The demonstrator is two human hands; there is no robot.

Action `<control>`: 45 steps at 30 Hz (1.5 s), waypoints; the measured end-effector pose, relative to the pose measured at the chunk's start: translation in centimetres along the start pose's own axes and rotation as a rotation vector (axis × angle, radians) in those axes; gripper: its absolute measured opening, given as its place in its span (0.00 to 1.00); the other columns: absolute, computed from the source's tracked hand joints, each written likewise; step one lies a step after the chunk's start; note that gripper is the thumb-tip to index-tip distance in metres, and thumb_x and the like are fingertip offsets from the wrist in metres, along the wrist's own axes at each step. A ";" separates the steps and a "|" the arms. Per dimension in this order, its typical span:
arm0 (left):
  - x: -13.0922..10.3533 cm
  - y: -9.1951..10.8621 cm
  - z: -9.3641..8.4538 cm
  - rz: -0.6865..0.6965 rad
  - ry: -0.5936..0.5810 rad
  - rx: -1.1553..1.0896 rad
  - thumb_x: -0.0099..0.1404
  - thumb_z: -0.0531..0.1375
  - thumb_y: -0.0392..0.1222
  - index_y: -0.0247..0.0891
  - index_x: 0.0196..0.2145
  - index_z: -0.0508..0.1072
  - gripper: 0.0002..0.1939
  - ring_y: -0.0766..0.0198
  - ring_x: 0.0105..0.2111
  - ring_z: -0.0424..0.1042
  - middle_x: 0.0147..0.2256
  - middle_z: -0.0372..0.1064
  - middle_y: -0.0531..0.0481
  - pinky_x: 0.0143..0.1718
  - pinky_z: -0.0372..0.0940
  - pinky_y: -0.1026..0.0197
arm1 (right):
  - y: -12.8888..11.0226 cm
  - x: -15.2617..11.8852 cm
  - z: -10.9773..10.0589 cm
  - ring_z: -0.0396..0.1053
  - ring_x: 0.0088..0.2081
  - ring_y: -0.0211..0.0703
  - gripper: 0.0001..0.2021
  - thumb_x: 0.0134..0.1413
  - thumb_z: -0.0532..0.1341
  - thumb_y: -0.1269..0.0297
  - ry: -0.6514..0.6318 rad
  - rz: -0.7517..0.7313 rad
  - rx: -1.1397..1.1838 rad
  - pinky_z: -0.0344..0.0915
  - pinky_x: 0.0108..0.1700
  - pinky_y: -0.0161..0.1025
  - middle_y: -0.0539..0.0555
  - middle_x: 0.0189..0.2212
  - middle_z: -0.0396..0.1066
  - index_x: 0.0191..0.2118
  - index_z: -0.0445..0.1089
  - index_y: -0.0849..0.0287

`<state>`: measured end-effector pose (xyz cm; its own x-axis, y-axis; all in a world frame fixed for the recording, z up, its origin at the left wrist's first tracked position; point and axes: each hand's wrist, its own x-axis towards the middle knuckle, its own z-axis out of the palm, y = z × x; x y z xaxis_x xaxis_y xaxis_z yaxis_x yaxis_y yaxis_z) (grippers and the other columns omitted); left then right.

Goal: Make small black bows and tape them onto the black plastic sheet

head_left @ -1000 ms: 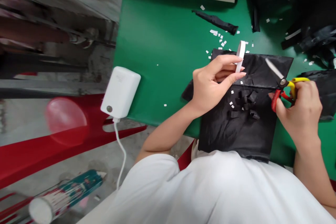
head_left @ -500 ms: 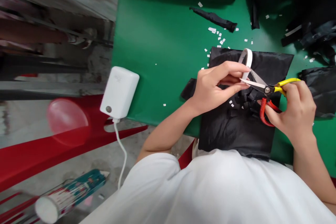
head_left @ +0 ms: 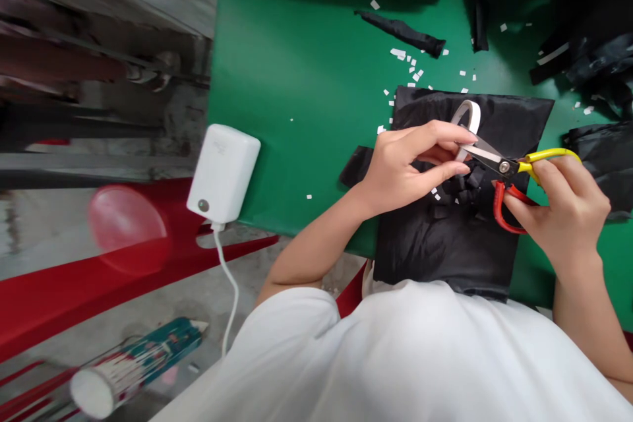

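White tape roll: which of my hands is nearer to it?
Left. Your left hand pinches the tape roll; your right hand is off to its right, holding the scissors that point toward it.

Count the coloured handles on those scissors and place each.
2 on the scissors: the yellow handle farther from the white shirt, the red handle nearer it. The right grip partly covers both.

A white shirt (head_left: 405,356) filled the bottom centre of the frame, its cloth loose and creased. Its left sleeve (head_left: 297,313) was short; the left forearm (head_left: 321,237) and, at lower right, the right forearm (head_left: 583,323) were bare.
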<state>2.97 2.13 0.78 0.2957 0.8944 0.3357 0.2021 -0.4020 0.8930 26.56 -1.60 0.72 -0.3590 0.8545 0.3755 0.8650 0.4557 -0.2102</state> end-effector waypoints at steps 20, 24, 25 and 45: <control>0.0 0.2 -0.2 0.003 -0.045 0.006 0.61 0.65 0.32 0.40 0.43 0.75 0.13 0.68 0.34 0.79 0.39 0.77 0.52 0.37 0.78 0.69 | 0.4 0.0 -0.3 0.71 0.32 0.47 0.10 0.51 0.66 0.66 0.040 0.021 0.017 0.64 0.30 0.40 0.54 0.30 0.72 0.42 0.71 0.54; 0.0 0.1 -0.3 0.026 -0.051 -0.002 0.61 0.65 0.31 0.40 0.43 0.74 0.12 0.68 0.35 0.79 0.40 0.77 0.52 0.37 0.78 0.69 | 0.6 0.0 -0.2 0.69 0.30 0.46 0.11 0.52 0.65 0.68 0.057 0.000 0.024 0.62 0.30 0.40 0.53 0.28 0.70 0.42 0.71 0.54; 0.0 0.0 -0.3 0.033 -0.052 -0.004 0.61 0.64 0.31 0.40 0.43 0.74 0.12 0.68 0.34 0.79 0.40 0.77 0.52 0.37 0.78 0.68 | 0.6 0.0 -0.2 0.69 0.30 0.45 0.11 0.52 0.65 0.68 0.056 -0.007 0.021 0.63 0.30 0.40 0.53 0.28 0.70 0.42 0.70 0.54; 0.4 -0.3 -0.6 0.232 -0.025 0.255 0.67 0.60 0.38 0.41 0.38 0.74 0.03 0.69 0.33 0.77 0.33 0.77 0.54 0.36 0.72 0.66 | -0.1 0.2 0.1 0.69 0.29 0.46 0.03 0.52 0.63 0.68 0.064 0.102 -0.090 0.61 0.28 0.40 0.55 0.27 0.71 0.35 0.71 0.59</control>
<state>2.48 2.78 0.82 0.3837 0.7696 0.5104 0.3527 -0.6329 0.6892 26.34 -1.44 0.79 -0.2472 0.8762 0.4136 0.9249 0.3407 -0.1690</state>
